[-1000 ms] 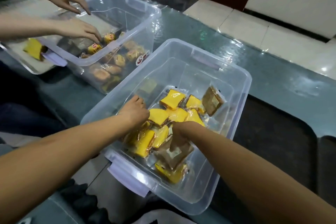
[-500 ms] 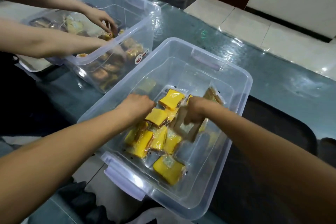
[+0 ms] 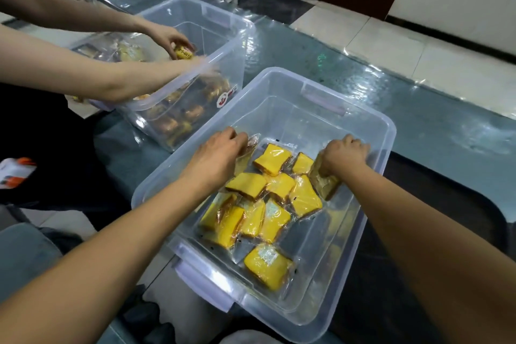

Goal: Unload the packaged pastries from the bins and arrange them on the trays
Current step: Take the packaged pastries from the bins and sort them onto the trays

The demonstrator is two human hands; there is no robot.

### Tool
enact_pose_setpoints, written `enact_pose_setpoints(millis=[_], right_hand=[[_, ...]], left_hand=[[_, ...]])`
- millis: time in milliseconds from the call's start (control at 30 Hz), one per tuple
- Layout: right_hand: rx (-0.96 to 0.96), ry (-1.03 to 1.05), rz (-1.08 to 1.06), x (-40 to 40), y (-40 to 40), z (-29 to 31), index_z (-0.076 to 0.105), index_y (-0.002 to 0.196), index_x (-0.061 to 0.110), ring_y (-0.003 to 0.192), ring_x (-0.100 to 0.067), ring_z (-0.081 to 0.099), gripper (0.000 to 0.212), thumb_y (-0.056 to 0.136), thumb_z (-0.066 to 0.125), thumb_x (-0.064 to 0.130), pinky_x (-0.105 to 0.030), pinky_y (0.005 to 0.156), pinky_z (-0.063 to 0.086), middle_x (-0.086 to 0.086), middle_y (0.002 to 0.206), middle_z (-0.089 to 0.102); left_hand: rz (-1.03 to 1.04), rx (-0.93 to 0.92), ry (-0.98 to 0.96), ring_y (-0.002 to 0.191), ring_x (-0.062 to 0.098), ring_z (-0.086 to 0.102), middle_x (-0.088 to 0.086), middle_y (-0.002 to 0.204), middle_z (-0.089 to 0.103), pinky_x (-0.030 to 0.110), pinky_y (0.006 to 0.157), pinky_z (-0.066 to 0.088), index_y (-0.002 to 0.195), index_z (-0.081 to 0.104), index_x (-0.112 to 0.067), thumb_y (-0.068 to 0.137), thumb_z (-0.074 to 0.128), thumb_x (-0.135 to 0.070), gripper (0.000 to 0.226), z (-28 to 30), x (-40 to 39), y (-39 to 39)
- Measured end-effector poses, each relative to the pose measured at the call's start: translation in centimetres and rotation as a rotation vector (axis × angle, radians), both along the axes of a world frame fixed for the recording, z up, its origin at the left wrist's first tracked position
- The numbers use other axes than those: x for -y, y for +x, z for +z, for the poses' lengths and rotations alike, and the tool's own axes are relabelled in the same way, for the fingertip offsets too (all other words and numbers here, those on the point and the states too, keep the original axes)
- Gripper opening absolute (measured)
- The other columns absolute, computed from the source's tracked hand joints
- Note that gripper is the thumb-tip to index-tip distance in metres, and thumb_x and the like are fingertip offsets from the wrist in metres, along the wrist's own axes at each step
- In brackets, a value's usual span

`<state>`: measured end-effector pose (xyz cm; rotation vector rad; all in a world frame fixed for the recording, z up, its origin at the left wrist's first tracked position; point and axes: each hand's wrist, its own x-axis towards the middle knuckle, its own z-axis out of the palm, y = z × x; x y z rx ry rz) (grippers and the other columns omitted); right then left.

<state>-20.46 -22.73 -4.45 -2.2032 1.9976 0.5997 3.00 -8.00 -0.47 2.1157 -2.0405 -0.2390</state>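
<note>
Head cam, both hands in bin (image 3: 385, 131), L hand (image 3: 216, 158) gripping clear pack (image 3: 247, 148), R hand (image 3: 344, 155) gripping brown pastry (image 3: 321, 183)

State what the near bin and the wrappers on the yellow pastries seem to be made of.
Near bin: apparently rigid clear plastic with a glossy finish; the table and its contents show through the walls, and the rim catches highlights.
Wrappers on the yellow pastries: seemingly thin transparent plastic film; it crinkles, glints, and extends past the cakes as sealed edges. The exact plastic cannot be told.
</note>
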Motion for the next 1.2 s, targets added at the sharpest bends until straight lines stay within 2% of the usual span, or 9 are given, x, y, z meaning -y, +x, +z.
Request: enact_pose_setpoints(millis=[67, 133, 300, 433, 533, 767, 900, 1033, 1200], right_hand=[[0.129, -0.012, -0.040, -0.4, 0.0, 0.2, 0.044, 0.139, 0.009, 0.129, -0.040, 0.048, 0.054, 0.095, 0.056, 0.037, -0.052, 0.109, 0.033, -0.019, 0.140, 0.048], [0.341, -0.018, -0.091, -0.8, -0.1, 0.9, 0.043, 0.133, 0.008, 0.121, -0.039, 0.056, 0.046, 0.096, 0.057, 0.033, -0.048, 0.099, 0.044, -0.018, 0.133, 0.056], [0.694, -0.158, -0.138, -2.2, -1.6, 6.5, 0.044, 0.124, 0.011, 0.106, -0.035, 0.059, 0.058, 0.083, 0.076, 0.036, -0.035, 0.077, 0.043, -0.014, 0.112, 0.060], [0.910, -0.381, -0.206, -4.5, -4.4, 10.3, 0.046, 0.115, 0.020, 0.088, -0.025, 0.055, 0.047, 0.079, 0.075, 0.026, -0.031, 0.073, 0.042, 0.000, 0.096, 0.056], [1.016, -0.551, -0.279, -6.5, -7.6, 12.5, 0.048, 0.113, 0.022, 0.094, -0.023, 0.062, 0.047, 0.075, 0.077, 0.028, -0.034, 0.077, 0.049, 0.001, 0.102, 0.064], [1.043, -0.748, -0.434, -11.5, -17.9, 15.7, 0.049, 0.119, 0.022, 0.092, -0.014, 0.054, 0.048, 0.081, 0.078, 0.027, -0.022, 0.076, 0.038, 0.008, 0.102, 0.057], [1.034, -0.761, -0.530, -13.9, -23.7, 15.0, 0.051, 0.122, 0.021, 0.096, -0.013, 0.052, 0.050, 0.081, 0.079, 0.026, -0.023, 0.081, 0.039, 0.009, 0.103, 0.055], [1.029, -0.760, -0.587, -17.1, -30.2, 13.3, 0.051, 0.122, 0.020, 0.094, -0.015, 0.055, 0.049, 0.081, 0.078, 0.026, -0.025, 0.079, 0.041, 0.009, 0.100, 0.057], [1.015, -0.731, -0.698, -21.9, -39.7, 9.1, 0.049, 0.109, 0.022, 0.088, -0.019, 0.057, 0.042, 0.080, 0.079, 0.029, -0.029, 0.073, 0.040, 0.007, 0.091, 0.058]], left_hand=[[-0.001, -0.031, -0.033, 0.100, 0.029, 0.050, 0.005, 0.111, 0.051, 0.046, 0.072, 0.048, 0.104, 0.050, -0.022, 0.083, 0.058, -0.002, 0.030, -0.2, -0.5, -0.2], [-0.007, -0.066, -0.078, 0.102, 0.027, 0.049, 0.002, 0.116, 0.049, 0.044, 0.073, 0.049, 0.103, 0.054, -0.025, 0.081, 0.065, -0.004, 0.032, 0.0, -0.8, -0.4], [-0.060, -0.136, -0.222, 0.109, 0.030, 0.050, 0.006, 0.124, 0.048, 0.049, 0.083, 0.051, 0.107, 0.070, -0.020, 0.074, 0.078, -0.003, 0.038, 0.8, 0.2, -1.8], [-0.135, -0.218, -0.281, 0.107, 0.034, 0.053, 0.010, 0.123, 0.052, 0.048, 0.085, 0.051, 0.110, 0.071, -0.014, 0.070, 0.076, 0.006, 0.045, 1.7, 1.8, -4.4], [-0.202, -0.259, -0.333, 0.105, 0.037, 0.054, 0.012, 0.121, 0.053, 0.050, 0.084, 0.052, 0.109, 0.071, -0.012, 0.069, 0.074, 0.008, 0.045, 2.9, 2.7, -7.3], [-0.348, -0.253, -0.453, 0.111, 0.036, 0.051, 0.010, 0.130, 0.050, 0.053, 0.078, 0.055, 0.116, 0.068, -0.015, 0.075, 0.068, 0.007, 0.047, 7.2, 2.3, -16.0], [-0.475, -0.236, -0.467, 0.107, 0.036, 0.051, 0.012, 0.128, 0.051, 0.056, 0.074, 0.054, 0.115, 0.068, -0.014, 0.079, 0.057, -0.012, 0.038, 8.6, 1.4, -22.2], [-0.586, -0.262, -0.440, 0.104, 0.037, 0.052, 0.012, 0.126, 0.051, 0.054, 0.074, 0.056, 0.115, 0.068, -0.014, 0.078, 0.042, -0.027, 0.047, 7.9, -0.1, -29.5], [-0.644, -0.269, -0.386, 0.104, 0.036, 0.054, 0.009, 0.126, 0.050, 0.056, 0.074, 0.056, 0.116, 0.067, -0.016, 0.079, 0.060, -0.009, 0.038, 4.3, -2.1, -40.3]])
